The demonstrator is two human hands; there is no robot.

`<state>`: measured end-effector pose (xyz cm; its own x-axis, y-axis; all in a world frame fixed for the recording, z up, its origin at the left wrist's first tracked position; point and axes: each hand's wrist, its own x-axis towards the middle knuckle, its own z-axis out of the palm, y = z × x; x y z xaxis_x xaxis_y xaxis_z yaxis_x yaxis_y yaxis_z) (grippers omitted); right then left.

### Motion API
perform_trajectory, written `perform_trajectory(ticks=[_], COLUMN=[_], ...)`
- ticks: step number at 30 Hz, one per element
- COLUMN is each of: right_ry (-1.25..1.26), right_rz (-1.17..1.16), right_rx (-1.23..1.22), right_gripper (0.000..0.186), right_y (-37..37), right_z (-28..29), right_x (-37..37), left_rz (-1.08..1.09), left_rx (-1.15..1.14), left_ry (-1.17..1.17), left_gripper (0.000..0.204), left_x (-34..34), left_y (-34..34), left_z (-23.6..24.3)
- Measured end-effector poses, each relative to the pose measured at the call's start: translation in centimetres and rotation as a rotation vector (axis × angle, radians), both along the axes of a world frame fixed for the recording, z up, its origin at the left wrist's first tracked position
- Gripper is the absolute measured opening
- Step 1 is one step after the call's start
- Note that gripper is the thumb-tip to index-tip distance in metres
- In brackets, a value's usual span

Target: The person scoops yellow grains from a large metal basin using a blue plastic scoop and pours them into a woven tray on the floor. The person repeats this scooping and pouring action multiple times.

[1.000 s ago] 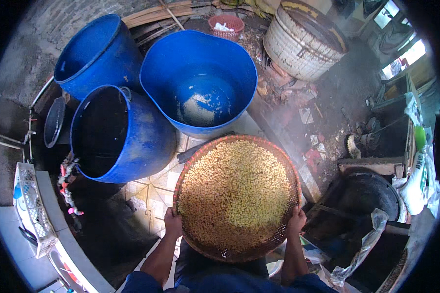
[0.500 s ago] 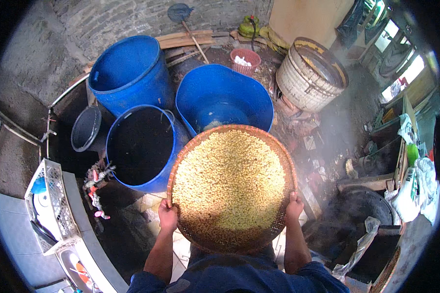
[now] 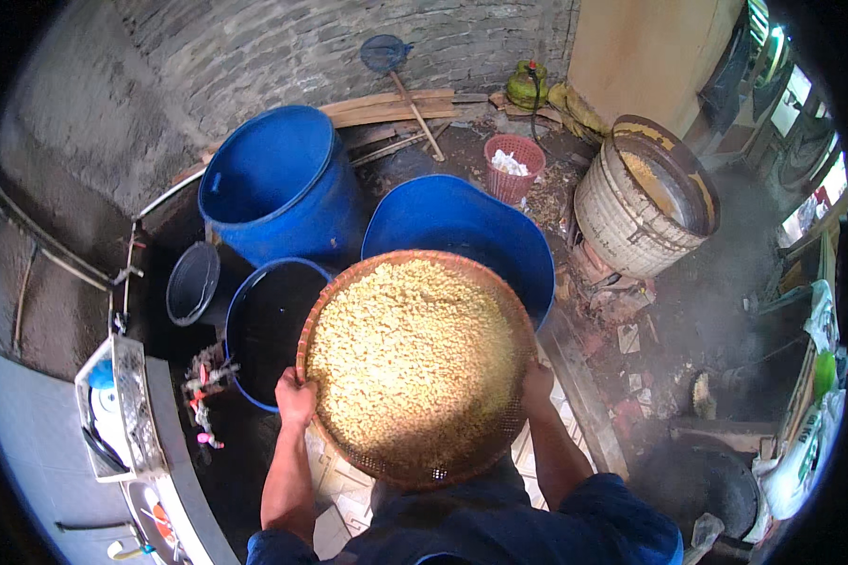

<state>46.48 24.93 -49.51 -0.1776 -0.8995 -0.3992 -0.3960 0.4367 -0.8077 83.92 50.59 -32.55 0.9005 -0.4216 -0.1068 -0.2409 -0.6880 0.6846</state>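
A wide round woven tray (image 3: 303, 350) with a reddish rim holds a heap of pale yellow bean-like grains (image 3: 396, 339), partly in shadow at the lower right. My left hand (image 3: 296, 397) grips its left rim and my right hand (image 3: 537, 386) grips the right rim, both forearms coming up from the lower edge. Just beyond the tray is a wide blue tub (image 3: 452, 212), its lower part hidden by the tray. A dark-filled blue barrel (image 3: 237, 353) sits to the left.
Another blue barrel (image 3: 278, 217) and a dark bucket (image 3: 193, 282) stand left; a pink basket (image 3: 514, 184) and rusty drum (image 3: 631, 226) behind at right; a crate (image 3: 141, 414) on the tiled counter (image 3: 38, 414). Steam drifts over a dark pot (image 3: 688, 485) at lower right.
The view has tipped upward, showing more back wall. The tray and both hands have shifted left; the tray covers more of the blue tub, and its right side is now higher than my left hand.
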Motion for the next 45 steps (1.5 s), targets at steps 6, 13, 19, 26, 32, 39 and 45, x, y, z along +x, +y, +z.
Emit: perform_trajectory(ticks=[6, 13, 19, 26, 32, 39, 45], right_ry=[-0.117, -0.661, -0.629, -0.679, -0.691, -0.502, -0.444], right_rz=[0.140, 0.062, -0.006, 0.168, 0.081, 0.303, 0.454], right_rx=[0.426, 0.603, 0.642, 0.737, 0.899, 0.845, 0.805], right_gripper=[0.055, 0.064, 0.065, 0.039, 0.032, 0.043, 0.034], right_y=[-7.8, -9.0, -8.8, -8.7, -8.7, -9.1, -9.7], right_z=[-3.3, -5.2, -2.5, -6.6, -6.5, -2.2, 3.3], right_x=[2.9, 3.9, 3.9, 2.8, 3.5, 3.4, 3.4], left_rz=[-0.053, -0.352, -0.311, -0.610, -0.484, -0.493, -0.635], left_rx=[0.255, 0.683, 0.832, 0.865, 0.881, 0.862, 0.795], left_ry=[-0.106, -0.215, -0.197, -0.247, -0.076, 0.132, 0.100], left_gripper=[0.025, 0.033, 0.047, 0.043, 0.037, 0.028, 0.030], left_x=[4.5, 10.3, 12.9, 17.5, 16.1, 16.1, 15.2], left_y=[-10.3, -17.8, -21.4, -23.5, -28.7, -33.4, -36.1], left_z=[2.9, 3.4, 0.7, -1.9, 3.6, 6.9, 9.6])
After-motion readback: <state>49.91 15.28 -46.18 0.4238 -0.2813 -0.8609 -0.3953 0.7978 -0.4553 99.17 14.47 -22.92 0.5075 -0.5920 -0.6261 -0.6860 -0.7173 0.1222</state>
